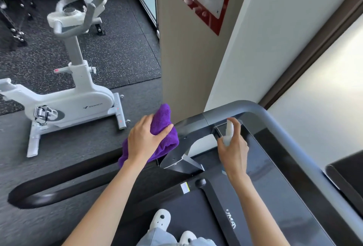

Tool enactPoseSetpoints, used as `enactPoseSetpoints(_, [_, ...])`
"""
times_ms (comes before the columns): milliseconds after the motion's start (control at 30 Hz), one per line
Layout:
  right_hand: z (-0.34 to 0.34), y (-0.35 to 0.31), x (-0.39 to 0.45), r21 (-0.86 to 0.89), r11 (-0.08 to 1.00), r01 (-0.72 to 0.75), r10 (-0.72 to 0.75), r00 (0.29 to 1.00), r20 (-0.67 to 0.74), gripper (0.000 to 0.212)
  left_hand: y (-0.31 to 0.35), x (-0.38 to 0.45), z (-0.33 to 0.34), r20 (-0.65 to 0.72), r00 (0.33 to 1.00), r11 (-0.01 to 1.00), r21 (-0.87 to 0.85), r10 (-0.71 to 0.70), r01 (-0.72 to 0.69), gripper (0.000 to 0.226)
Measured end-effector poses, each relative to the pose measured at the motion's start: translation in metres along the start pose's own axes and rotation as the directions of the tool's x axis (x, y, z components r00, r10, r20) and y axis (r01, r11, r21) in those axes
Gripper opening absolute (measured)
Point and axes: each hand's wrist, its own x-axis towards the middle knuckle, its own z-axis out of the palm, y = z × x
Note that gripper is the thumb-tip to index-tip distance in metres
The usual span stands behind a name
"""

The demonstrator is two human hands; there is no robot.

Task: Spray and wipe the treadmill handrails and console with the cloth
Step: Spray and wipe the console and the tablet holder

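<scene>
The left hand (pixel 144 141) has its grip curled over a bunched purple cloth (pixel 163 127), pressing it against the dark treadmill handrail (pixel 255 110) near where that bends into the upright. The cloth is plush and folds spill out above and below the fingers. The right hand (pixel 233 149) grips a small white spray bottle (pixel 228 131), its nozzle apparently aimed at the glossy black console (pixel 261 159). A white exercise bike (pixel 78 104) stands on the floor well apart.
</scene>
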Motion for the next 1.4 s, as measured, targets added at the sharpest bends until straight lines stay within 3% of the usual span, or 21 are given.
enactPoseSetpoints(333, [-0.024,0.014,0.026,-0.054,0.998,0.011,-0.019,0.988,-0.151,0.061,0.014,0.005,0.015,0.071,0.996,0.998,-0.024,0.063,-0.061,0.056])
enactPoseSetpoints(500, [-0.027,0.016,0.042,0.101,0.993,-0.067,0.091,0.965,-0.246,0.046,0.026,0.01,0.025,0.09,0.99,0.994,-0.03,0.105,-0.102,0.054])
enactPoseSetpoints(833, [-0.03,0.016,0.03,-0.014,0.998,-0.067,0.065,0.991,-0.113,0.065,0.039,0.02,0.064,0.076,0.986,0.984,0.085,0.151,-0.157,0.064])
enactPoseSetpoints(1133, [-0.039,0.029,0.011,0.037,0.986,-0.161,0.164,0.981,-0.104,0.064,0.081,0.044,0.13,0.215,0.964,0.864,0.443,0.156,-0.239,0.068])
enactPoseSetpoints(1400, [-0.038,0.017,0.019,0.095,0.979,-0.18,0.19,0.975,-0.115,0.065,0.131,0.073,0.166,0.452,0.874,0.866,0.349,0.18,-0.358,0.077])
